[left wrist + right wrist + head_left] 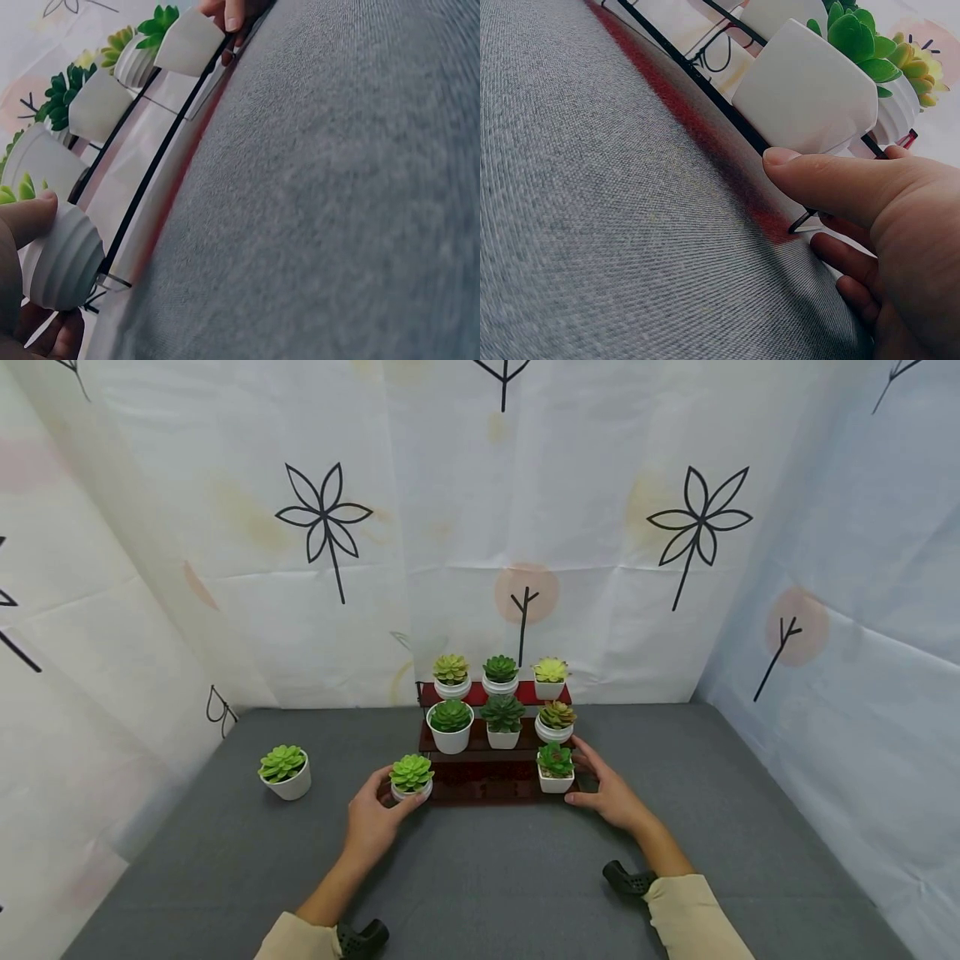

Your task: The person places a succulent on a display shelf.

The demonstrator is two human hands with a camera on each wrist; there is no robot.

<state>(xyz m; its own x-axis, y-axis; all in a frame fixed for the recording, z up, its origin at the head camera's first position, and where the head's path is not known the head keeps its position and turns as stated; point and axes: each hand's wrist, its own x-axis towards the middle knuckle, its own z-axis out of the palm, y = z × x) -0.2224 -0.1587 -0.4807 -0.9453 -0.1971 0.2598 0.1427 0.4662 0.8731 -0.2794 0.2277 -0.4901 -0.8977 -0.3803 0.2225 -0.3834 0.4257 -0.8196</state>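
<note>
My left hand (369,827) holds a light green potted succulent (411,777) by its ribbed white pot (66,259), thumb on one side and fingers on the other. That pot is at the left end of the lowest tier of a three-tier, dark red plant stand (483,785); whether it touches the tier I cannot tell. At the stand's right end, my right hand (615,797) grips the lowest tier's corner, thumb (787,157) along the front edge. Just beside that thumb stands a green succulent in an angular white pot (806,94).
Three potted succulents fill the top tier, among them a dark green one (500,672), and three more the middle tier, including one in a round pot (450,727). Another potted succulent (287,771) stands tilted on the grey tabletop (495,877) at left. Patterned white cloth (450,527) hangs behind.
</note>
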